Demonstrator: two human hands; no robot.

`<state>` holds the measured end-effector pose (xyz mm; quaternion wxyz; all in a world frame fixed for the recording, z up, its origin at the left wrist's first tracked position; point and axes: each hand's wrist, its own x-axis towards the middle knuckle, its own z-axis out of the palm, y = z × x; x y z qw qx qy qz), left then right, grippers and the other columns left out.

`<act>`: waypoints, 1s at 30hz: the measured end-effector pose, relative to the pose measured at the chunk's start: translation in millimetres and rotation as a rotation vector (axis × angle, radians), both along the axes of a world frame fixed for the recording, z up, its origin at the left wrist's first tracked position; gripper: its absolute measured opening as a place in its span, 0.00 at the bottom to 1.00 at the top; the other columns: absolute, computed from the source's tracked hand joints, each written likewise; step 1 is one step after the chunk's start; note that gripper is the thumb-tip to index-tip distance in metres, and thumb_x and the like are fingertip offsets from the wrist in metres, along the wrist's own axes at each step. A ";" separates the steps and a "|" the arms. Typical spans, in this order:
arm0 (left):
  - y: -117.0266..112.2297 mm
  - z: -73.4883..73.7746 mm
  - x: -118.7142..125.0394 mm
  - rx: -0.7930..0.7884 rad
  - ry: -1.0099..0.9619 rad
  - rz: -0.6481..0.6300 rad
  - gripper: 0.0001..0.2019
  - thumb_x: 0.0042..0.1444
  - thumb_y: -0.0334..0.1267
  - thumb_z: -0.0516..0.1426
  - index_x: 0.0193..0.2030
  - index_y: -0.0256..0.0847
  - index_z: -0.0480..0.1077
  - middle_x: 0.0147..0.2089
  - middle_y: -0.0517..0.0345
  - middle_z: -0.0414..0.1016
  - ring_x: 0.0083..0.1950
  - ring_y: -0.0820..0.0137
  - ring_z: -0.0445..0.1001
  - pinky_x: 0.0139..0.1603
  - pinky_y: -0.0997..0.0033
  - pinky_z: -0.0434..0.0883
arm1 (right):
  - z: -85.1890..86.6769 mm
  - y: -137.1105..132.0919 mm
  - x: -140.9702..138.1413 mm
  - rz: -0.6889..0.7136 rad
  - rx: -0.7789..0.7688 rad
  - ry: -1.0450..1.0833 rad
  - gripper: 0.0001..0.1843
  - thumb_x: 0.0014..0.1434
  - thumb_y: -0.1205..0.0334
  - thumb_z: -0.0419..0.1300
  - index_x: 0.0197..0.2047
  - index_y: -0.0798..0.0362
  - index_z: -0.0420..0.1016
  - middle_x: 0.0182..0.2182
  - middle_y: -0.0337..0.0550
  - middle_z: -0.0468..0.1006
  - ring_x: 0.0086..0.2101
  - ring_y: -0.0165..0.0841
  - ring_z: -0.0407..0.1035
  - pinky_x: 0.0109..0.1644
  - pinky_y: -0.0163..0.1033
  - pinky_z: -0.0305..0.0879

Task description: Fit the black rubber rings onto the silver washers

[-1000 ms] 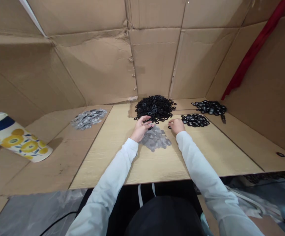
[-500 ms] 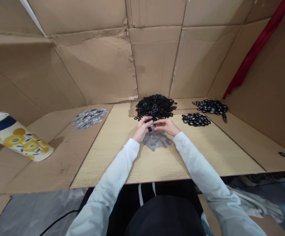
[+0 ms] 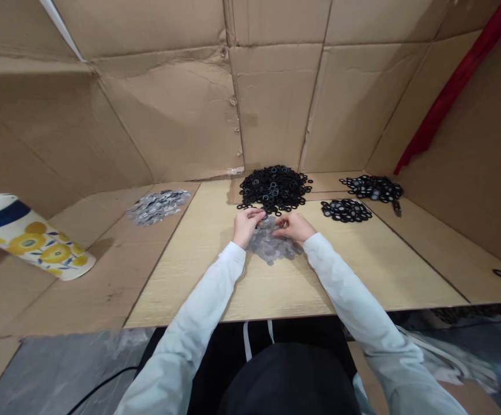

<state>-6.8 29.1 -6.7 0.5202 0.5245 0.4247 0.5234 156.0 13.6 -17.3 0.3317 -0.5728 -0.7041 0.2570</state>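
Head view looks down at two bare hands over a small heap of grey mesh discs (image 3: 273, 246) on a pale wood worktop (image 3: 375, 271). The left hand (image 3: 246, 226) has its fingers curled close together at the top of the heap. It may be pinching something small, but I cannot tell, as the fingers hide it. The right hand (image 3: 291, 226) is just beside it, bent, with its fingers pointing toward the left hand. I cannot tell if it holds anything. The hands may be close so they can work on one small thing together.

Nothing stands in their way. Just past the heap, a big pile of black rubber rings (image 3: 274, 187) sits at the far edge of the worktop. Toward the far right corner are a pile of black rings with grey middles (image 3: 346, 211) and a second such pile (image 3: 374, 187). A pile of silver discs (image 3: 158, 206) lies far to the left. The piles sit apart, it seems, so the kinds do not mix. A flowered cup (image 3: 30, 239) lies on its side at the left, and cardboard walls (image 3: 272, 109) stand behind everything.
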 end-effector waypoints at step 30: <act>-7.0 -8.5 11.3 -0.187 -0.214 -0.118 0.08 0.40 0.27 0.63 0.31 0.33 0.74 0.29 0.55 0.77 0.33 0.72 0.75 0.50 0.61 0.70 | 6.8 -1.3 -2.0 -0.044 -0.008 0.652 0.16 0.34 0.54 0.68 0.25 0.56 0.75 0.21 0.40 0.76 0.24 0.30 0.68 0.34 0.39 0.68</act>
